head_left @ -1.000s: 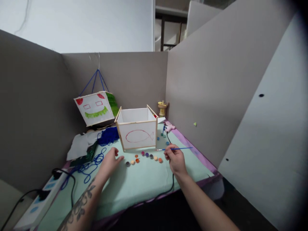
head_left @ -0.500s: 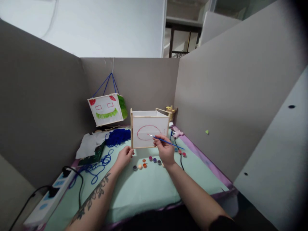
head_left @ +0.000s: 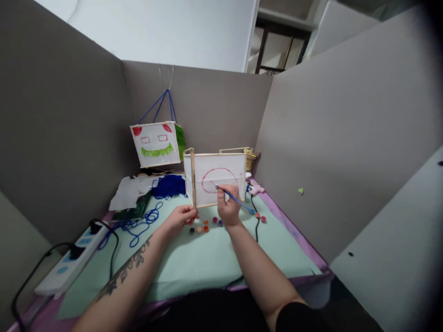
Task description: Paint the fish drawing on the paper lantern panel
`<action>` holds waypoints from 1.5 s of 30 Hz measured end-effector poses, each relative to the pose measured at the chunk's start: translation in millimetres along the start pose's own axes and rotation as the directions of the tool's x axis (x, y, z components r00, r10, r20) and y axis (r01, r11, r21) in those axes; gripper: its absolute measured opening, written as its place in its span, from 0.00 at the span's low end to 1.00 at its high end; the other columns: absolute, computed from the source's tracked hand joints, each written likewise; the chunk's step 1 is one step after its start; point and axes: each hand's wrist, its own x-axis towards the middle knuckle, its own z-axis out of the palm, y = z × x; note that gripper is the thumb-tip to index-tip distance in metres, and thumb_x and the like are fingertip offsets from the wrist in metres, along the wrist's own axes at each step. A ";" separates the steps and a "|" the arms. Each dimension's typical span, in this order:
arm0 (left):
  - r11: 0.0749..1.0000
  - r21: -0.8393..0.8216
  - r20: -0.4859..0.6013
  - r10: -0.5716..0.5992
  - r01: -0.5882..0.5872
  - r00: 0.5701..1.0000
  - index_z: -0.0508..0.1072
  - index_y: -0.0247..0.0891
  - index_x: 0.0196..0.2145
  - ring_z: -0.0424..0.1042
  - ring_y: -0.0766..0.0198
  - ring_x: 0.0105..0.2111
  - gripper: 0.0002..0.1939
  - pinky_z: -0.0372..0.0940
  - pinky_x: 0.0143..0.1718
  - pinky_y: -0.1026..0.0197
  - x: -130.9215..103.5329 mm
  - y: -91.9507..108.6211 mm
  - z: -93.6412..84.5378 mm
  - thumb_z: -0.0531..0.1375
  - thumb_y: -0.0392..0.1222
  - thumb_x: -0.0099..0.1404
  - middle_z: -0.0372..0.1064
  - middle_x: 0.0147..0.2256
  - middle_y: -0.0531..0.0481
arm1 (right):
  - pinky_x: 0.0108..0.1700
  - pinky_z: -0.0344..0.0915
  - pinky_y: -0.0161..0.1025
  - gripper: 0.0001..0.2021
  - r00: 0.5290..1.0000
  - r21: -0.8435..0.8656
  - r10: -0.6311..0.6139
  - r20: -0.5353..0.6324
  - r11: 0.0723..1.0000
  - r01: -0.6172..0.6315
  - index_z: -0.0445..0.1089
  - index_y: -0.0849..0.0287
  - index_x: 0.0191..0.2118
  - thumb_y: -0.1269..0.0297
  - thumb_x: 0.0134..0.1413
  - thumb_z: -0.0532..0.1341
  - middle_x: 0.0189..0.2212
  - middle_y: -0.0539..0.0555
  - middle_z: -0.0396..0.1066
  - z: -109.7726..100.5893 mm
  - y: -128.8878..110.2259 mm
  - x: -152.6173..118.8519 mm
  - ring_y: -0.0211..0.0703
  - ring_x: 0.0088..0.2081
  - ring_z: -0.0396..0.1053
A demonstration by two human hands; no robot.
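A box-shaped frame of thin wooden sticks with white panels (head_left: 204, 162) stands above the table, a red oval outlined on its front panel. My left hand (head_left: 182, 218) grips the lower end of its left corner stick. A thin blue paintbrush (head_left: 235, 198) is pinched in my right hand (head_left: 229, 206), its tip at the panel inside the oval. Below the frame sit several small paint pots (head_left: 206, 228), one orange, others dark, pink and purple. More pots (head_left: 263, 219) lie to the right of my right hand.
A painted lantern (head_left: 156, 146) hangs by blue cords at the back left. Blue yarn (head_left: 169, 186), white cloth (head_left: 125, 193) and a power strip (head_left: 71, 263) lie on the left. A pink glue gun (head_left: 256, 186) rests back right. Grey partitions (head_left: 207, 106) surround the table.
The view has shifted and tilted. The frame has turned, so its left side panel now shows. My right hand and the brush tip have moved slightly left relative to the oval.
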 end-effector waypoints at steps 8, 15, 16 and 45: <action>1.000 -0.022 0.014 -0.004 0.004 1.000 0.70 0.32 0.26 0.59 0.72 0.19 0.16 0.50 0.22 0.66 2.5 -4.0 -3.6 0.66 0.49 0.52 0.69 0.25 0.47 | 0.43 0.65 0.43 0.07 0.998 -0.052 -0.021 0.061 0.998 0.024 0.71 0.56 0.36 0.72 0.55 0.57 0.31 0.52 0.73 -1.4 0.8 -1.3 0.43 0.37 0.65; 1.000 0.017 0.011 0.018 -0.018 1.000 0.71 0.31 0.26 0.59 0.72 0.19 0.16 0.50 0.21 0.66 2.5 -4.1 -3.3 0.65 0.49 0.53 0.68 0.24 0.47 | 0.43 0.65 0.44 0.07 0.995 -0.072 0.017 0.099 0.997 -0.010 0.72 0.55 0.37 0.69 0.56 0.56 0.32 0.52 0.73 0.3 2.8 -3.1 0.43 0.38 0.65; 1.000 0.020 0.009 0.018 -0.018 1.000 0.71 0.31 0.26 0.59 0.72 0.19 0.16 0.50 0.21 0.66 2.4 -3.9 -3.2 0.65 0.50 0.53 0.69 0.24 0.47 | 0.43 0.65 0.44 0.07 0.994 -0.072 0.021 0.104 0.997 -0.013 0.72 0.55 0.37 0.69 0.57 0.56 0.32 0.52 0.73 0.5 3.2 -3.2 0.43 0.38 0.65; 0.999 0.049 0.016 0.018 -0.019 1.000 0.72 0.31 0.26 0.59 0.71 0.19 0.17 0.50 0.21 0.66 1.1 -2.0 -2.0 0.65 0.51 0.52 0.69 0.23 0.47 | 0.45 0.64 0.44 0.08 0.992 -0.101 0.053 0.112 0.994 -0.042 0.72 0.56 0.38 0.68 0.57 0.56 0.32 0.53 0.74 4.6 5.4 -4.7 0.43 0.38 0.66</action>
